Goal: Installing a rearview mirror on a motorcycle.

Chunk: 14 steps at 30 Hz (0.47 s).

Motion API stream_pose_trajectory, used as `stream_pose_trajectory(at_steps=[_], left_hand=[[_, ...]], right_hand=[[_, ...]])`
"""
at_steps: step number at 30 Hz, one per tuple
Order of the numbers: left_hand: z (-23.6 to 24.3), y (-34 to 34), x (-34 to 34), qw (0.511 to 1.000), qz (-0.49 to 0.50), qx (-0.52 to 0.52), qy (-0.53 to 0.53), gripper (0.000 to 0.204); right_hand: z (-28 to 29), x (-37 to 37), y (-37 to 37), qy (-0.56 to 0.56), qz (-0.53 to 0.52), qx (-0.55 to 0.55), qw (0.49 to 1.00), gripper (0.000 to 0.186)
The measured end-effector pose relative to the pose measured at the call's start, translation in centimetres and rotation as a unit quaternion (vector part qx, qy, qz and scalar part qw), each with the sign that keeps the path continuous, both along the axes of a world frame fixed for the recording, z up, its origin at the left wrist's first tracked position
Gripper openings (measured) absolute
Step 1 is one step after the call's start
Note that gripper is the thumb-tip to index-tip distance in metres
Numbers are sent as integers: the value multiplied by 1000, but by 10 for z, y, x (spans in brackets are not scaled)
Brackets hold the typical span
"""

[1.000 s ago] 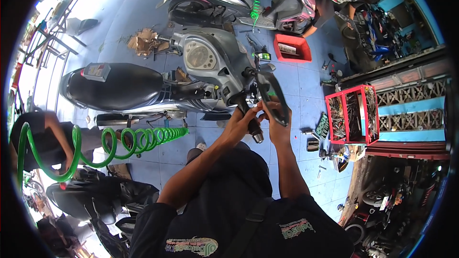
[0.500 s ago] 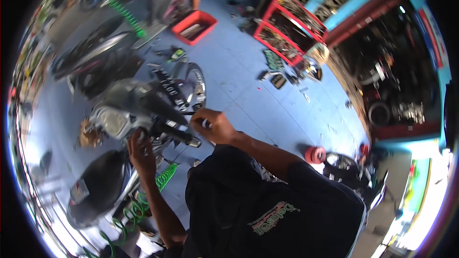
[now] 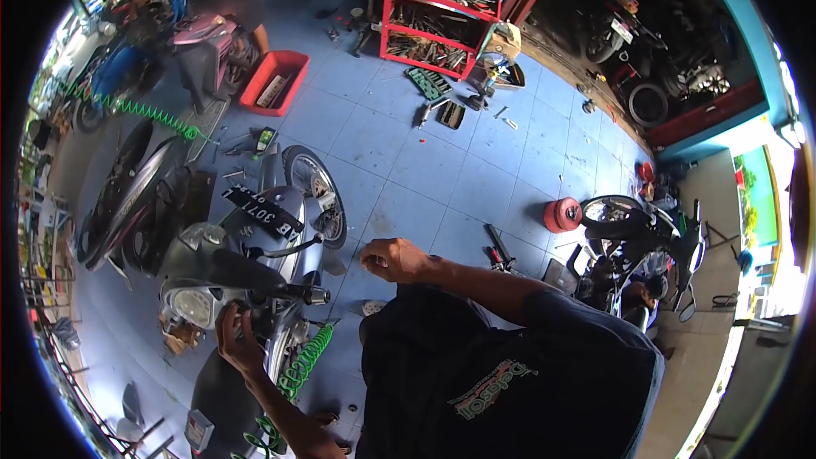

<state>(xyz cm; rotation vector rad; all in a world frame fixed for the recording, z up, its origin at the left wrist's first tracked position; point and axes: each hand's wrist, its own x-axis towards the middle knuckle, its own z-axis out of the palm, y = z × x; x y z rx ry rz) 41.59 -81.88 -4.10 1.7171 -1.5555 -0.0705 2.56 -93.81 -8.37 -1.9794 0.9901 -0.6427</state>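
A dark scooter stands at my left, with a grey-and-black handlebar cover [image 3: 223, 267], a round instrument panel [image 3: 190, 307] and a rubber grip [image 3: 316, 295]. My left hand [image 3: 238, 342] is beside the panel, at the rear edge of the cover. Its fingers are bent inward; whatever is between them is too small to make out. Just right of the brake lever [image 3: 296, 247], my right hand [image 3: 396, 261] hangs apart from the scooter. Those fingers are curled closed, and their inner side is hidden. Behind the panel lies the black seat [image 3: 223, 399].
Beyond the front wheel [image 3: 316, 191] are a red bin [image 3: 275, 83] and another person at a pink motorcycle [image 3: 206, 42]. A red tool rack [image 3: 438, 21] stands far ahead. Green coiled hose [image 3: 306, 357] runs beside the scooter. Another motorcycle [image 3: 633, 246] and a red canister [image 3: 563, 214] are at right.
My right hand has drawn away from the lever and grip. My left hand stays by the instrument panel. The view has turned, shifting the tool rack leftward and showing more on the right.
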Motion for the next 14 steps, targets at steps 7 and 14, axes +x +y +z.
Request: stream_pose_trajectory(at_steps=[7,14], left_hand=[[-6,2,-9,997,43,-1,-63,36],[-7,7,11,994,57,78,-59,24]], right_hand=[[-25,-25,-23,41,-16,34,998,13],[-82,-84,-83,157,49,108,980,23]])
